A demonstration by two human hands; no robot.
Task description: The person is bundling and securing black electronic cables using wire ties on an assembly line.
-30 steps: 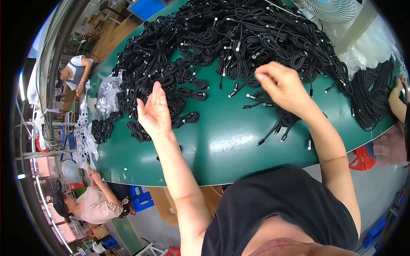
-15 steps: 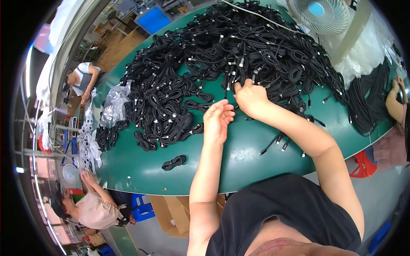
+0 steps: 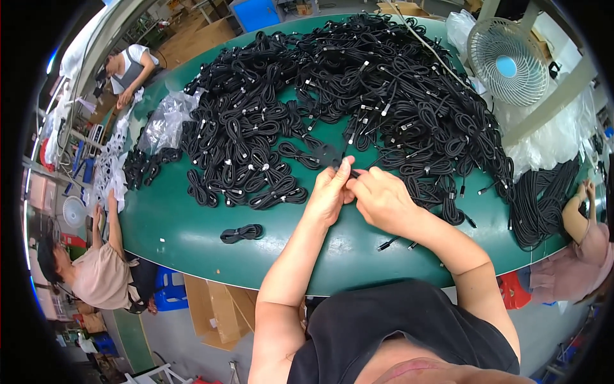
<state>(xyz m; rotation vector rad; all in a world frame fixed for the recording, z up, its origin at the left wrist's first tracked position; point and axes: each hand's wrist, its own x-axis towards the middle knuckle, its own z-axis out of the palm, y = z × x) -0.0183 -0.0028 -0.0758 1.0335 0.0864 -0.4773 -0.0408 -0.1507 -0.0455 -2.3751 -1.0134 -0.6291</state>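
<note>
In front of my chest my two hands meet over the green table (image 3: pixel 173 237). My left hand (image 3: pixel 329 197) is closed, thumb up, around a black cable (image 3: pixel 329 155) whose coiled part juts out beyond the fingers, somewhat blurred. Right beside it, my right hand (image 3: pixel 387 200) pinches the same cable; the fingers hide the gripped part. Beyond both hands spreads a large heap of coiled black cables (image 3: pixel 256 121) with silvery plugs. One separate coiled cable (image 3: pixel 242 233) lies to the left, near the table's front edge.
A white fan (image 3: pixel 507 64) and a post stand at the back right beside clear plastic sheeting. Long black cables (image 3: pixel 540 205) hang over the right edge, near another person's arm. Two people are at the left, by a clear plastic bag (image 3: pixel 169 121). Cardboard boxes (image 3: pixel 220 310) stand below the table.
My right hand has drawn back from the heap toward me and joined the left. A cable is now held between them. The whole view has shifted a little.
</note>
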